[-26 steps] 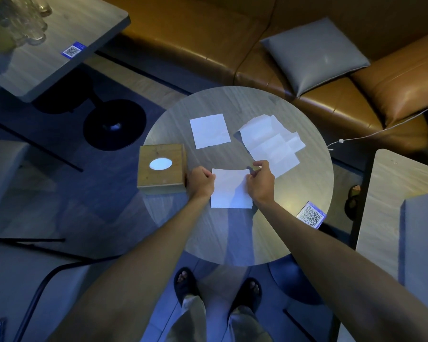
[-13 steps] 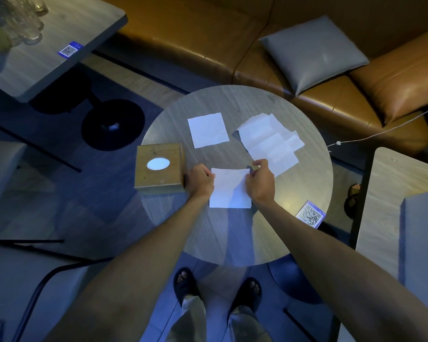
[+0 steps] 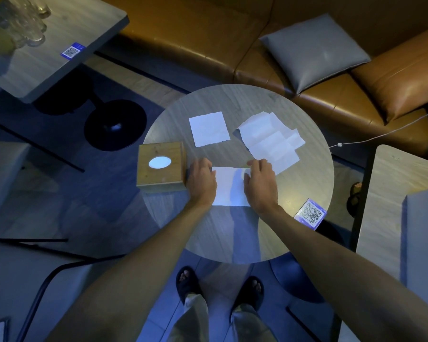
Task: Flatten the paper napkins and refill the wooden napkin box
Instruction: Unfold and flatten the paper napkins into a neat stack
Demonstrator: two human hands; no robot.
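A white paper napkin (image 3: 229,187) lies flat on the round table (image 3: 235,240) in front of me. My left hand (image 3: 202,181) rests on its left edge and my right hand (image 3: 260,183) on its right edge, fingers curled at the napkin's top corners. The wooden napkin box (image 3: 161,166) with an oval opening on top stands just left of my left hand. One flat napkin (image 3: 209,129) lies further back. A loose pile of several napkins (image 3: 269,141) lies at the back right, touching my right fingertips.
A QR-code sticker (image 3: 310,213) sits at the table's right edge. A brown sofa (image 3: 208,45) with a grey cushion (image 3: 314,50) curves behind. Another table (image 3: 47,45) with glasses stands at upper left, one more table (image 3: 393,206) at right. My feet are below the table's near edge.
Both hands have stayed on the near napkin; the fingers have shifted slightly along its top edge. The view has tilted a little.
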